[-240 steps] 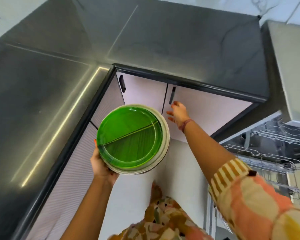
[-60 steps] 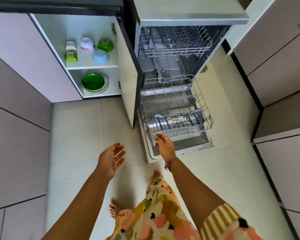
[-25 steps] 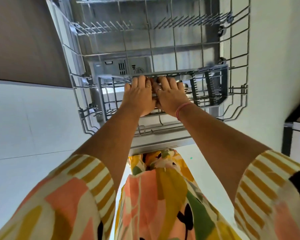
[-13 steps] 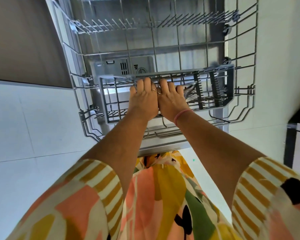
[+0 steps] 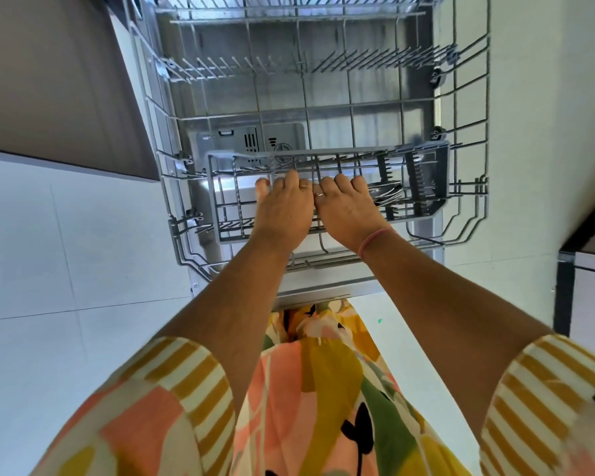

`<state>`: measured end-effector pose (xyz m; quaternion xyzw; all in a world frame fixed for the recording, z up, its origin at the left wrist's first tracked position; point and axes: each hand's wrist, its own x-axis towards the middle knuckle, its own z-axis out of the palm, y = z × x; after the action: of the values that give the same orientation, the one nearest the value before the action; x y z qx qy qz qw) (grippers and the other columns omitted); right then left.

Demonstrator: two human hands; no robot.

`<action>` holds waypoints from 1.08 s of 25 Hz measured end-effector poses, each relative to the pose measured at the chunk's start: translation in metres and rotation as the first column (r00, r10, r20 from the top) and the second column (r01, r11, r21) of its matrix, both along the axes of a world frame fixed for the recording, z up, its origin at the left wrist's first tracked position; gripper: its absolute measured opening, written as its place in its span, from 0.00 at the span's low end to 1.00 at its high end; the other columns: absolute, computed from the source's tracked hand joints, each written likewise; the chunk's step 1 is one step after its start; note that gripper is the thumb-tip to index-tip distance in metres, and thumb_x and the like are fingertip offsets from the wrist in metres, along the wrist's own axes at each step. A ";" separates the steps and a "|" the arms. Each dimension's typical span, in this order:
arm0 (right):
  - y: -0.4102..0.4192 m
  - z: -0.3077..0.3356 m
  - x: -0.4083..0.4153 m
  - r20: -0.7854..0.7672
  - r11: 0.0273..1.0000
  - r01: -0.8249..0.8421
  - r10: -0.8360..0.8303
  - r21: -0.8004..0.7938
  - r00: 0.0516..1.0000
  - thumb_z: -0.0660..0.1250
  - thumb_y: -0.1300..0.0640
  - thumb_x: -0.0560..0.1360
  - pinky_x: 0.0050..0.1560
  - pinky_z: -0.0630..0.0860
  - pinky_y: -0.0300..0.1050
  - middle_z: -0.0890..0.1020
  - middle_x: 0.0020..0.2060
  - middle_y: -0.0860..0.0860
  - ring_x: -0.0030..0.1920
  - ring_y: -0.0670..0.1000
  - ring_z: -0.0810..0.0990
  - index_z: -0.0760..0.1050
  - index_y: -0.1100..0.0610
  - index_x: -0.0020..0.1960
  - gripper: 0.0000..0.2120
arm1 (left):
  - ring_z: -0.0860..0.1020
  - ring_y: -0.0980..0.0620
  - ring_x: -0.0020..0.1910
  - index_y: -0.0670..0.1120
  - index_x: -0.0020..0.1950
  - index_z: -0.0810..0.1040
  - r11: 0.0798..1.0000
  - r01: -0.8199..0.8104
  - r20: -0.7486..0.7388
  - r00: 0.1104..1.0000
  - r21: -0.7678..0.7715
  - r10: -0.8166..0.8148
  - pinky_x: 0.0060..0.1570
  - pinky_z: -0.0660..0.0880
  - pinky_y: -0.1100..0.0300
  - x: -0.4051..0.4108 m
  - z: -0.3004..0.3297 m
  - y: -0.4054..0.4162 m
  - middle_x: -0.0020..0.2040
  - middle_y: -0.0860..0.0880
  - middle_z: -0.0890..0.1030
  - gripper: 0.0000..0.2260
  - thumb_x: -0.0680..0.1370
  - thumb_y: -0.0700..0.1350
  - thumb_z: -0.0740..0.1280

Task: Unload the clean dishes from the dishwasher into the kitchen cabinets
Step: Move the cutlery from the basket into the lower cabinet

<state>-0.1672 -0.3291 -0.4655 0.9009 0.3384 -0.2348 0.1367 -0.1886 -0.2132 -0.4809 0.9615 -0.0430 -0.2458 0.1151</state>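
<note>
My hands, left [image 5: 282,214] and right [image 5: 347,211], now hold the basket [image 5: 327,194]; spoons [image 5: 387,194] at 3 o'clock go next.

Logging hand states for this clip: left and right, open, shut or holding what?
Left hand: fingers curled down into the cutlery basket; what they grip is hidden.
Right hand: the same, beside the spoons; cannot be told.

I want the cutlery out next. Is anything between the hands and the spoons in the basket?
Only the cutlery basket's own wires. Both hands, left and right, rest on it, beside the spoons.
</note>
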 end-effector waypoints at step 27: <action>0.216 0.385 -0.127 -0.018 0.655 -0.755 0.755 -0.005 0.655 0.59 0.52 0.79 0.54 0.62 0.46 0.83 0.42 0.47 0.46 0.50 0.79 0.78 0.50 0.44 0.11 | 0.64 0.54 0.26 0.42 0.43 0.77 0.182 -0.908 -0.709 0.410 -0.378 0.574 0.24 0.60 0.64 -0.202 0.379 0.167 0.29 0.49 0.68 0.07 0.77 0.37 0.60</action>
<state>-0.2942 -0.1128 -0.0808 0.6767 0.6813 -0.1653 0.2247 -0.3907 -0.0461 -0.1017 0.6353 0.3763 -0.3087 0.5996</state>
